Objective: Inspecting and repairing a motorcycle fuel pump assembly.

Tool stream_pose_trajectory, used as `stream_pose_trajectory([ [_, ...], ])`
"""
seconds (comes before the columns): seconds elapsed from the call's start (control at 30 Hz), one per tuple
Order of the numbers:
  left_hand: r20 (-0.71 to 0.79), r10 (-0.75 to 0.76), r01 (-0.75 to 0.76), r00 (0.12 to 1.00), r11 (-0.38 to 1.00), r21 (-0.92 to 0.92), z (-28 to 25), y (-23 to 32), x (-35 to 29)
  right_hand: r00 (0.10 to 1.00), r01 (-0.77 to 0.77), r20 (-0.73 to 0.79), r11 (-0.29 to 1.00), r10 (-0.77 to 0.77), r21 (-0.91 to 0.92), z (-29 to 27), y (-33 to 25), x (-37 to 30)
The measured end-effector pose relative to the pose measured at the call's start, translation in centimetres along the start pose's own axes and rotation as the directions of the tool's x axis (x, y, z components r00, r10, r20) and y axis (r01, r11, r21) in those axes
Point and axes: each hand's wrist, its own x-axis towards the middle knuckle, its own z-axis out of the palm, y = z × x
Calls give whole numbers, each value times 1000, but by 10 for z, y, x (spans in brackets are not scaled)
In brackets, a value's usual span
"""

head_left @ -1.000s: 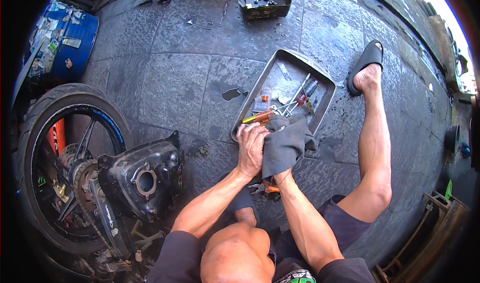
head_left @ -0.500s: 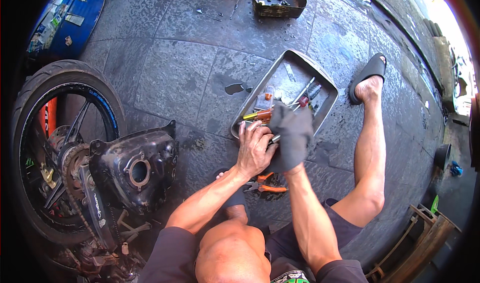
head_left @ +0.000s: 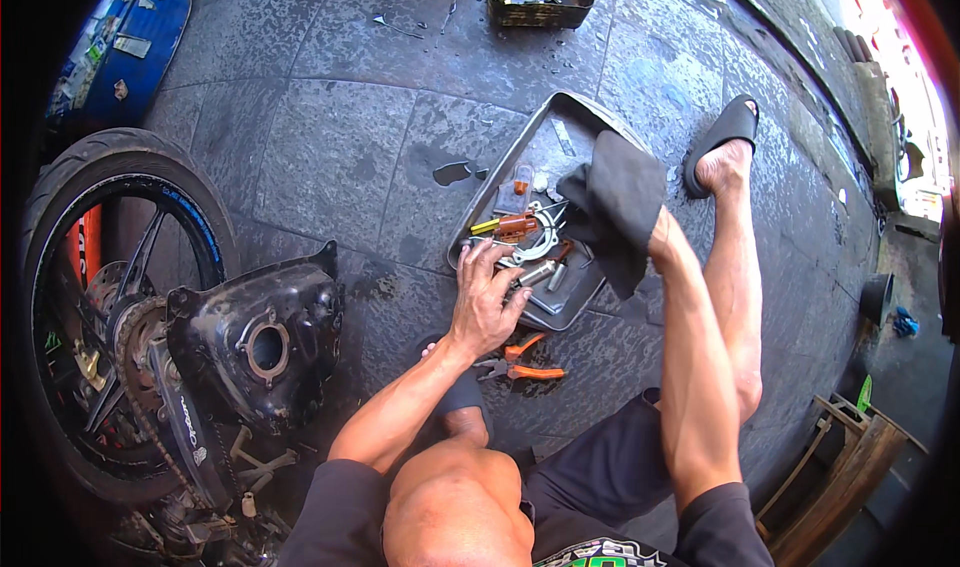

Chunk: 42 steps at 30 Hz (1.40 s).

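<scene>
My left hand (head_left: 482, 302) is at the near left part of a grey metal tray (head_left: 478, 202), fingers curled around a short silvery metal cylinder (head_left: 540, 273). A dark grey cloth (head_left: 622, 199) hangs from my right hand (head_left: 660, 235) over the tray's right side. The cloth covers most of that hand's fingers and part of the tray. Between the hands, the tray holds a screwdriver with an orange and yellow handle (head_left: 512, 228), a whitish ring-shaped part (head_left: 545, 239), a small clear box (head_left: 513, 199) and other small tools.
Orange-handled pliers (head_left: 535, 373) lie on the tiled floor before the tray. To my left are a motorcycle wheel (head_left: 125, 162) and a black metal housing (head_left: 300, 332). A rectangular bin of small parts (head_left: 540, 13) sits at the far side; a wooden bench (head_left: 840, 477) is at right.
My right hand has pulled the cloth away from my left hand, up and to the right. The cylinder and the ring-shaped part now show. The view has shifted slightly.
</scene>
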Motion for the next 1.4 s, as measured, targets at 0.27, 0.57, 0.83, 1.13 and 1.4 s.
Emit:
stream_pose_trajectory([
  [0.27,8,4,-3,1000,998,-69,-6,-10,-5,934,-299,-141,935,327,192,48,-117,-66],
  [0.57,-30,-366,365,930,931,-17,-24,-3,21,927,-351,110,727,359,590,93,-89,-91],
  [0.83,313,-547,387,776,806,448,-23,18,67,903,-423,121,804,412,418,89,-101,-112],
  [1.13,591,-482,761,646,462,-455,-63,5,48,953,-285,62,809,297,514,46,-143,-125],
  [1.4,625,-325,679,710,80,-730,-65,24,26,986,-135,-15,857,164,498,19,-169,-149],
])
